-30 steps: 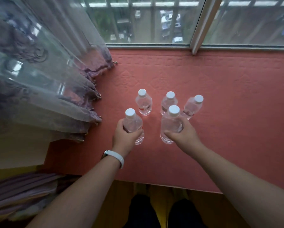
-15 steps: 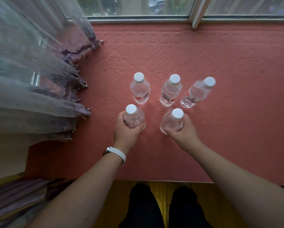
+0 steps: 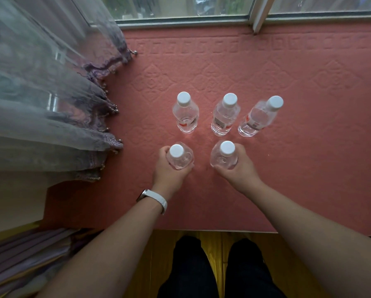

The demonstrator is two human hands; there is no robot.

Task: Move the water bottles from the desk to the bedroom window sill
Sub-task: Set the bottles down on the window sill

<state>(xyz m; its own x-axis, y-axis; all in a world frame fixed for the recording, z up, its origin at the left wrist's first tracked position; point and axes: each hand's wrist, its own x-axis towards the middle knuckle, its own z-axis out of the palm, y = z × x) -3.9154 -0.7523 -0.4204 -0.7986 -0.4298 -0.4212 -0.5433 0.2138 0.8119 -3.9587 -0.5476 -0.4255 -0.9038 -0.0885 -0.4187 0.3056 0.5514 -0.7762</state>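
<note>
salmon-pink embossed cloth-covered window sill (image 3: 298, 168) filled most of the view, from the grey metal window frame (image 3: 180, 19) at top to its near edge at the bottom. sheer grey-purple beaded curtain (image 3: 40, 115) lay bunched over the sill's left end, well apart from the bottles. below the near edge: yellow wooden floor (image 3: 221, 250) and the person's legs in dark trousers (image 3: 188, 272).

both bare forearms reached in from below onto the sill. left hand (image 3: 169, 175) gripped the front-left bottle (image 3: 180, 161), fingers and thumb curled round its body just under the cap. right hand (image 3: 238, 171) gripped the front-right bottle (image 3: 222, 160) the same way, thumb on the near side, fingers wrapped round the far side.

all five were clear plastic water bottles with white screw caps, all over the sill cloth, in two rows. the two held ones formed the near row, apart from each other; their bases were hidden, so could not tell whether they rested on the cloth. far row, untouched and standing on the cloth: back-left bottle (image 3: 185, 117), back-middle bottle (image 3: 224, 119), back-right bottle (image 3: 257, 119), near one another but not touching. red-and-white labels showed on these three. the back-right one read as leaning rightward in this wide-angle view.

white wristband (image 3: 156, 197) sat on the left wrist.
</note>
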